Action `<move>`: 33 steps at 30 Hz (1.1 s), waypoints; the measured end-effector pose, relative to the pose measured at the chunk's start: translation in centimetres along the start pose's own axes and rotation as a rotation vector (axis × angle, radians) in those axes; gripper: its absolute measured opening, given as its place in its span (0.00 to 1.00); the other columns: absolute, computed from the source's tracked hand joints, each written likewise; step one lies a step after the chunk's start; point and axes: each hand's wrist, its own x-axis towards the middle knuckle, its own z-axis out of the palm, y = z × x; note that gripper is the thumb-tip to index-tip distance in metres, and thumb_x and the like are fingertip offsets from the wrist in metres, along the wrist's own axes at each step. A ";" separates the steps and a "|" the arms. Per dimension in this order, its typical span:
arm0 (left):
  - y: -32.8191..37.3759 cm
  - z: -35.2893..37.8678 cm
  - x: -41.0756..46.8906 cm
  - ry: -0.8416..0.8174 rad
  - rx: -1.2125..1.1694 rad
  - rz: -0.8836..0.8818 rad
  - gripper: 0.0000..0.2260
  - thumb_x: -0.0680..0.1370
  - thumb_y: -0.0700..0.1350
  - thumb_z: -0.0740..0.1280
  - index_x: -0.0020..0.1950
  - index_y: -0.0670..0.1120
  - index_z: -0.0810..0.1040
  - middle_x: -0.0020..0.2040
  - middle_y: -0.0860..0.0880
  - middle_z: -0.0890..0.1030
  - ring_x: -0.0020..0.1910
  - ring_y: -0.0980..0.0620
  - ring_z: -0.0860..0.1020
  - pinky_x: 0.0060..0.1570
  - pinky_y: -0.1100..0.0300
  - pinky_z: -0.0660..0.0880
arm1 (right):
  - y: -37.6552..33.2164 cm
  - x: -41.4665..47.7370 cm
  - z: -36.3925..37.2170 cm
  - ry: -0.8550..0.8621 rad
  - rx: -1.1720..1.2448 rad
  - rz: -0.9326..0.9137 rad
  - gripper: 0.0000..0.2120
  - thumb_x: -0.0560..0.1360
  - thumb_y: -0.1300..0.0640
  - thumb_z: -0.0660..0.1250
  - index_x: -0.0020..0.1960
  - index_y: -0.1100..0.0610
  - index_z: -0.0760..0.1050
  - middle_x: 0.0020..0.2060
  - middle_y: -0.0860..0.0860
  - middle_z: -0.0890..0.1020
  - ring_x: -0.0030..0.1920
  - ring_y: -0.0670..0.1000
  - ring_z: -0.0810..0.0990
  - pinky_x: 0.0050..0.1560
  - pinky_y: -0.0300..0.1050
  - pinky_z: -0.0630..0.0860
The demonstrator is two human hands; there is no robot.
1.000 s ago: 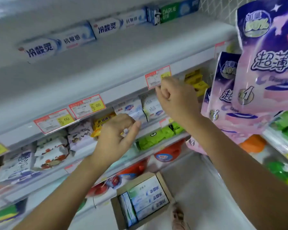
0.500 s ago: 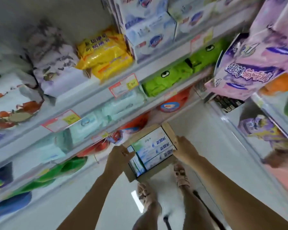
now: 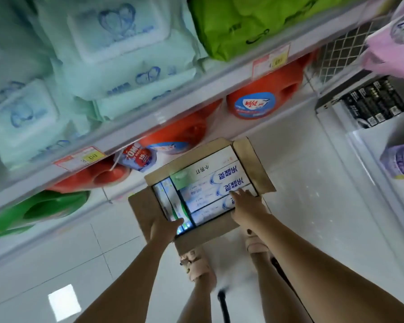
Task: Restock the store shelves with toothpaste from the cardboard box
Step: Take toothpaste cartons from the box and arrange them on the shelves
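OK, looking straight down: cardboard box (image 3: 251,164) on the floor, flaps open, both hands at it. R hand (image 3: 246,207) is the one that matters. Its fingers are straight and a bit spread, fingertips (image 3: 237,194) resting on the near end of the flat toothpaste cartons (image 3: 203,199), nothing pinched. Those cartons lie stacked flat w/ the long axis running across the box, so from R hand they stretch off to its left, toward L hand. R hand sits at one short end, not over the middle. To lift one I'd judge the fingers must hook under that end, or slide left and span the narrow width.

L hand (image 3: 165,229) is at the box's near-left corner, thumb laid inward over the wall. Prob clamping the wall to steady it, tho blur there means the thumb may be catching the ends of the on-edge cartons (image 3: 167,199) instead. That pair stands on its sides just ahead of L thumb, long axis pointing away from it, at right angles to the flat stack.

So R hand is nearer the flat stack, L nearer the on-edge pair. Shelf edge (image 3: 196,89) lies beyond both hands, past the far flap; no toothpaste row in view
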 end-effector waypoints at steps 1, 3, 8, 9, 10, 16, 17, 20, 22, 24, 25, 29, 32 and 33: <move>-0.2 1.1 0.8 -0.010 0.000 -0.040 0.14 0.73 0.48 0.72 0.37 0.40 0.72 0.29 0.47 0.68 0.28 0.49 0.68 0.32 0.58 0.66 | 0.4 0.7 0.8 -0.024 -0.012 0.006 0.30 0.78 0.53 0.58 0.77 0.51 0.49 0.77 0.53 0.54 0.76 0.55 0.53 0.73 0.59 0.55; -0.4 3.0 2.2 -0.019 -0.005 -0.070 0.25 0.73 0.51 0.72 0.59 0.32 0.72 0.39 0.41 0.76 0.36 0.44 0.76 0.37 0.54 0.72 | 1.1 1.4 2.1 -0.022 -0.017 0.008 0.29 0.79 0.52 0.56 0.77 0.51 0.50 0.77 0.53 0.54 0.76 0.56 0.52 0.73 0.59 0.54; 1.8 5.5 3.5 0.098 0.116 -0.085 0.37 0.77 0.52 0.67 0.73 0.31 0.54 0.70 0.32 0.63 0.68 0.38 0.65 0.64 0.51 0.65 | 2.5 2.2 4.4 0.038 0.012 -0.024 0.28 0.77 0.46 0.54 0.75 0.50 0.54 0.74 0.54 0.61 0.70 0.59 0.64 0.63 0.60 0.70; 2.1 5.9 4.0 0.133 0.147 -0.121 0.41 0.76 0.56 0.67 0.74 0.31 0.50 0.71 0.32 0.60 0.68 0.38 0.63 0.66 0.50 0.63 | 2.6 2.3 4.6 0.039 0.030 -0.020 0.28 0.77 0.45 0.54 0.75 0.49 0.54 0.74 0.53 0.61 0.70 0.60 0.64 0.61 0.60 0.72; 2.2 6.2 4.3 0.158 0.156 -0.147 0.44 0.75 0.59 0.67 0.75 0.32 0.48 0.71 0.32 0.58 0.68 0.38 0.62 0.67 0.51 0.62 | 2.7 2.3 4.6 0.054 0.036 -0.028 0.28 0.77 0.45 0.54 0.75 0.49 0.54 0.73 0.53 0.61 0.70 0.59 0.64 0.61 0.60 0.73; 2.3 7.1 5.9 0.199 -0.006 -0.144 0.43 0.75 0.56 0.67 0.72 0.29 0.48 0.71 0.35 0.64 0.67 0.40 0.68 0.61 0.52 0.68 | 3.0 2.4 4.8 0.141 0.022 -0.087 0.26 0.78 0.49 0.56 0.75 0.53 0.57 0.72 0.55 0.63 0.69 0.59 0.66 0.67 0.54 0.68; 2.0 7.2 6.3 0.216 -0.039 -0.145 0.43 0.75 0.56 0.68 0.72 0.30 0.48 0.71 0.35 0.64 0.67 0.40 0.68 0.61 0.52 0.69 | 3.1 2.3 4.8 0.151 0.034 -0.089 0.26 0.78 0.49 0.56 0.75 0.53 0.57 0.72 0.54 0.64 0.69 0.59 0.66 0.67 0.53 0.68; 1.6 7.4 6.6 0.265 -0.074 -0.137 0.39 0.75 0.54 0.68 0.71 0.32 0.51 0.69 0.35 0.67 0.65 0.39 0.70 0.59 0.51 0.70 | 3.3 2.2 4.8 0.169 0.048 -0.099 0.25 0.78 0.49 0.57 0.74 0.53 0.60 0.72 0.53 0.64 0.69 0.58 0.65 0.67 0.51 0.68; 1.5 7.5 6.8 0.284 -0.079 -0.128 0.36 0.76 0.53 0.67 0.70 0.32 0.53 0.67 0.36 0.69 0.64 0.39 0.71 0.56 0.51 0.70 | 3.3 2.2 4.8 0.175 0.045 -0.117 0.24 0.79 0.49 0.56 0.73 0.54 0.60 0.72 0.53 0.65 0.68 0.57 0.66 0.67 0.50 0.68; 1.6 7.3 6.9 0.273 -0.045 -0.127 0.38 0.76 0.54 0.68 0.70 0.31 0.53 0.65 0.37 0.71 0.62 0.39 0.73 0.53 0.53 0.71 | 3.5 2.1 4.6 0.168 0.056 -0.121 0.24 0.79 0.50 0.56 0.73 0.54 0.60 0.71 0.54 0.65 0.68 0.57 0.67 0.67 0.50 0.68; 1.6 7.0 6.8 0.266 -0.018 -0.124 0.39 0.75 0.55 0.68 0.71 0.30 0.53 0.64 0.37 0.72 0.61 0.40 0.74 0.52 0.54 0.71 | 3.5 2.1 4.5 0.160 0.065 -0.125 0.24 0.79 0.51 0.56 0.73 0.55 0.60 0.71 0.54 0.65 0.68 0.56 0.67 0.67 0.50 0.68; 1.6 5.3 4.8 0.266 0.056 -0.074 0.43 0.75 0.56 0.68 0.71 0.28 0.49 0.64 0.36 0.72 0.61 0.40 0.74 0.52 0.54 0.72 | 3.1 0.7 3.3 0.092 0.086 -0.095 0.24 0.79 0.51 0.57 0.73 0.55 0.60 0.66 0.54 0.71 0.65 0.55 0.70 0.65 0.49 0.69; 1.7 3.5 2.1 0.245 0.084 -0.045 0.46 0.75 0.60 0.66 0.72 0.27 0.47 0.63 0.36 0.73 0.60 0.40 0.76 0.54 0.52 0.75 | 1.9 -1.1 2.0 0.041 0.158 -0.087 0.24 0.78 0.51 0.58 0.72 0.56 0.62 0.59 0.55 0.75 0.58 0.53 0.74 0.58 0.48 0.74; 1.9 2.6 0.8 0.245 0.081 -0.051 0.47 0.74 0.61 0.66 0.72 0.27 0.48 0.64 0.36 0.72 0.61 0.40 0.75 0.56 0.52 0.75 | 1.4 -2.0 1.2 0.027 0.209 -0.090 0.24 0.77 0.52 0.58 0.71 0.56 0.63 0.58 0.55 0.76 0.57 0.53 0.75 0.56 0.46 0.74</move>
